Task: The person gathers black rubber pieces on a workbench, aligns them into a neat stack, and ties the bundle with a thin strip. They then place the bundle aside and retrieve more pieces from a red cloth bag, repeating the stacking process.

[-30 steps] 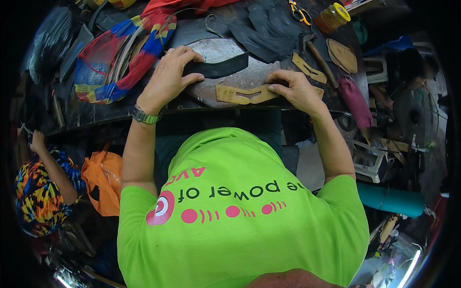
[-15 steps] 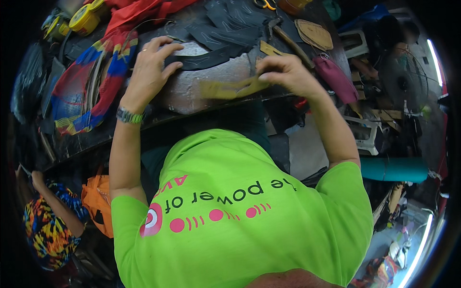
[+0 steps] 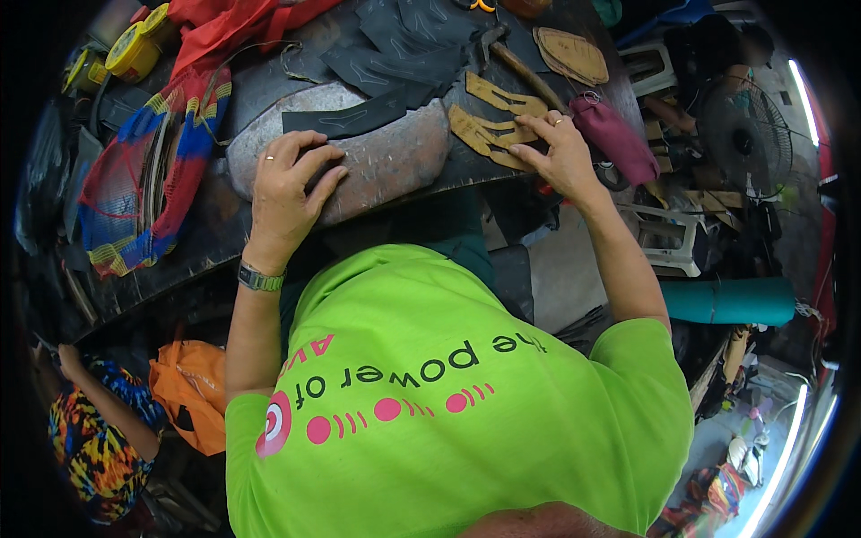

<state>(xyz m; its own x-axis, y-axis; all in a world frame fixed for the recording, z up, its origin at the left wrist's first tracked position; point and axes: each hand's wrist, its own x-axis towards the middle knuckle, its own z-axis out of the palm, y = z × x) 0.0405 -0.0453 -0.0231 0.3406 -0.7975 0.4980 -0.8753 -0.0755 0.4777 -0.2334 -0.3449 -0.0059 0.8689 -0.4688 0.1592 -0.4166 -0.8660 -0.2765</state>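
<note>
My left hand [image 3: 294, 186] rests on the near left part of a worn grey metal slab [image 3: 395, 157], fingers bent and thumb apart, holding nothing. Just beyond its fingertips a curved black cut piece [image 3: 345, 118] with pale outline marks lies across the slab. To the slab's right, a notched yellow template [image 3: 480, 134] lies on the dark table. My right hand [image 3: 563, 160] touches that template's right end, with thumb and forefinger apart. A second yellow template [image 3: 502, 96] is just behind it.
Black marked pieces [image 3: 404, 54] and a hammer [image 3: 525, 76] lie farther back. Tan oval pieces [image 3: 570, 56] and a maroon pouch [image 3: 614, 139] are at right. A colourful mesh bag [image 3: 148, 175] and yellow tubs [image 3: 134, 52] stand left. Another person's arm [image 3: 112, 403] shows at lower left.
My right hand has moved right and laid the yellow template beside the other one. The black piece now lies across the slab, apart from the pile, with my left hand lower, nearer me.
</note>
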